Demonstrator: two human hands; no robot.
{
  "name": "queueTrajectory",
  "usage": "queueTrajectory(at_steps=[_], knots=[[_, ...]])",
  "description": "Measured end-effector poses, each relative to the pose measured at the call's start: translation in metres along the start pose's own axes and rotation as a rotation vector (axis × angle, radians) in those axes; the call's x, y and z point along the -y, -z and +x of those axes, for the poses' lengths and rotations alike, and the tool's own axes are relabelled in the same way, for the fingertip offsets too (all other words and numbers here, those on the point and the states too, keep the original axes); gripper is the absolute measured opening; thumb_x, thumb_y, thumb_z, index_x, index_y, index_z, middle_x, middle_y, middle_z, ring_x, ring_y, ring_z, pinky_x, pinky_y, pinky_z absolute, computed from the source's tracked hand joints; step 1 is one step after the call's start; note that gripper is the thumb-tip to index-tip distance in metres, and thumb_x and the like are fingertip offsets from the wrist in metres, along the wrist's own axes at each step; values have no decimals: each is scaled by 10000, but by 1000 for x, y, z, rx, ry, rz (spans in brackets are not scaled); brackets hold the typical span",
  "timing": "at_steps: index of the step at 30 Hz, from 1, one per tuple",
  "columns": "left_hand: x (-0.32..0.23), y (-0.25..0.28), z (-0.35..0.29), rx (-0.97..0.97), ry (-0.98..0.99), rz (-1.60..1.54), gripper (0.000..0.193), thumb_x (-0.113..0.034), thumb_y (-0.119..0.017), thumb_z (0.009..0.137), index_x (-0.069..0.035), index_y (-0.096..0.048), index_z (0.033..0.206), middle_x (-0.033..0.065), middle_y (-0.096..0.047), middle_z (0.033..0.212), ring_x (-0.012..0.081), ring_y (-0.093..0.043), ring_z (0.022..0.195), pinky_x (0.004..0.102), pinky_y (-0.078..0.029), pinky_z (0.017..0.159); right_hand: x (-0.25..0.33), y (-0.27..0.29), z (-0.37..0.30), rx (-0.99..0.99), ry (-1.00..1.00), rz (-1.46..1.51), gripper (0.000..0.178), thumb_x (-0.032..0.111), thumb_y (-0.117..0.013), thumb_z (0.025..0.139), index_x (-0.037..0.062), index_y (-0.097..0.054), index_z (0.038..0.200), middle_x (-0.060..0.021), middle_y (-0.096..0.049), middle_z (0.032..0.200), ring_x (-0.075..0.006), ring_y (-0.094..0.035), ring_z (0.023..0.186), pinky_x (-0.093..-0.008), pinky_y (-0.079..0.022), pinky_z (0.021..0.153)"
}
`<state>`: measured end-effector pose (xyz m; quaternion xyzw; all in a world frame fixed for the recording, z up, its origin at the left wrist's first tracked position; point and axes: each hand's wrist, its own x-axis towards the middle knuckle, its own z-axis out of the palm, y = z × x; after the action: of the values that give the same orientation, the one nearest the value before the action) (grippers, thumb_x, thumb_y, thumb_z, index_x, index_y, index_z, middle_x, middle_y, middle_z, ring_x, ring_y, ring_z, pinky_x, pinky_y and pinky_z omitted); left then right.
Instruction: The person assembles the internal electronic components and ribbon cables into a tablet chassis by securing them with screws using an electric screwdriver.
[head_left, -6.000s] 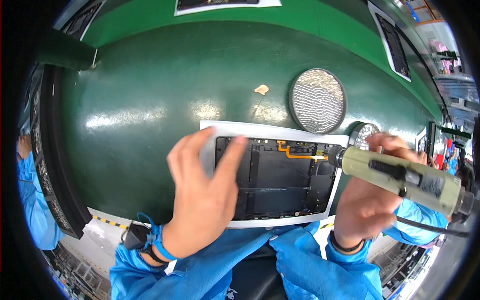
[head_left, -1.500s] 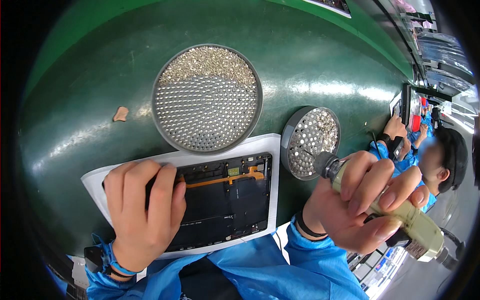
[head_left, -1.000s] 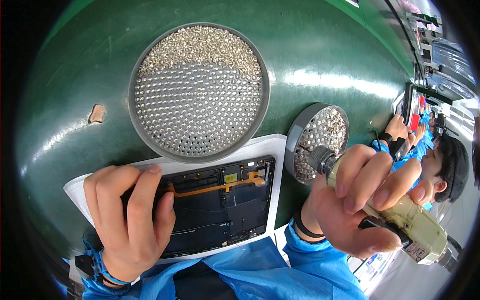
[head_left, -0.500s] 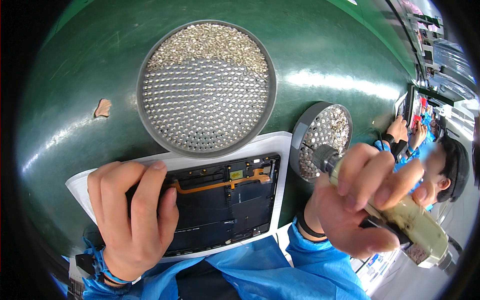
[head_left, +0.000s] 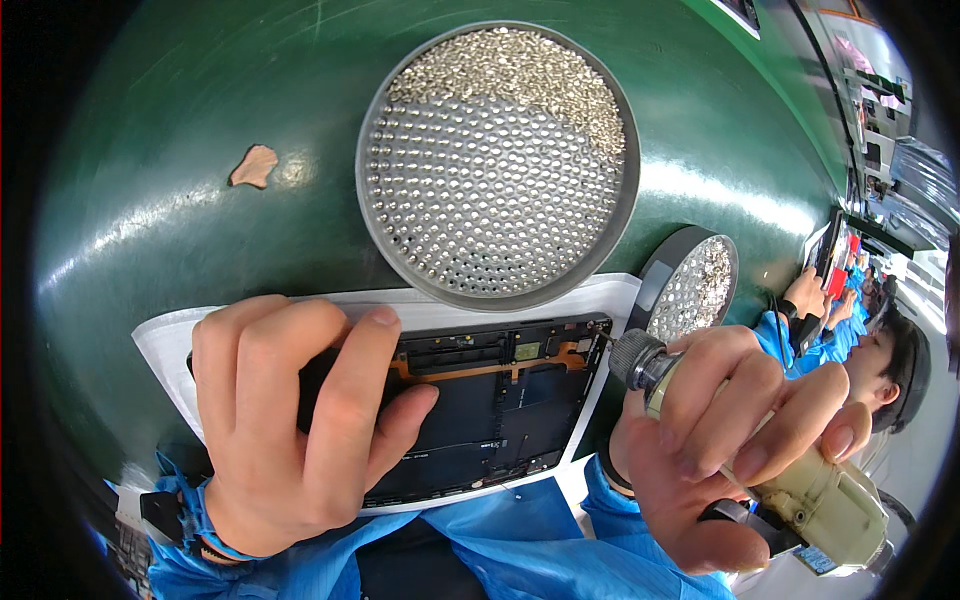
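Note:
An opened black tablet (head_left: 530, 420), with an orange ribbon cable (head_left: 480, 371) along its far side, lies on a white sheet (head_left: 165, 340) in front of me. My left hand (head_left: 300, 410) is curled over the tablet's left end and holds it there, hiding that end. My right hand (head_left: 735, 430) grips a pale yellow electric screwdriver (head_left: 830, 510), its grey knurled nose (head_left: 637, 360) pointing left. The thin bit is at the tablet's far right corner; whether it touches a screw there is too small to tell.
Beyond the tablet stands a large round grey dish (head_left: 480, 200) of small silvery screws, many seated in holes. A smaller screw dish (head_left: 690, 285) is at its right. A brown scrap (head_left: 254, 166) lies on the green table (head_left: 300, 60). A co-worker (head_left: 885, 365) sits at the far right.
The screwdriver's bit has gone from over the small dish to the tablet's far right corner. My left hand keeps its hold. The dishes and brown scrap appear shifted right and up.

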<state>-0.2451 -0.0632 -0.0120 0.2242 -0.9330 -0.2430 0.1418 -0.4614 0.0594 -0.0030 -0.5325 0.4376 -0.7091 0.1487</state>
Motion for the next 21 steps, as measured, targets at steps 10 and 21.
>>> queueTrajectory(at_steps=[10, 21], knots=[[-1, -1, 0, 8, -17, 12, 572, -194, -885, 765, 30, -660, 1241, 189, -592, 1111, 397, -582, 978, 510, -492, 833, -3, -9, -4, -132, -32, -14, 655, 389, -853, 946, 54, -406, 1288, 10, -502, 952, -56, -474, 563, -235, -389, 487], [2, 1, 1, -6, -65, -11, 614, -130, -896, 731, 44, -632, 1257, 201, -588, 1139, 405, -579, 988, 504, -487, 840, -9, -12, 2, -42, 18, -26, 738, 449, -866, 926, 92, -395, 1367, -1, -497, 970, -58, -489, 588, -241, -387, 480]])
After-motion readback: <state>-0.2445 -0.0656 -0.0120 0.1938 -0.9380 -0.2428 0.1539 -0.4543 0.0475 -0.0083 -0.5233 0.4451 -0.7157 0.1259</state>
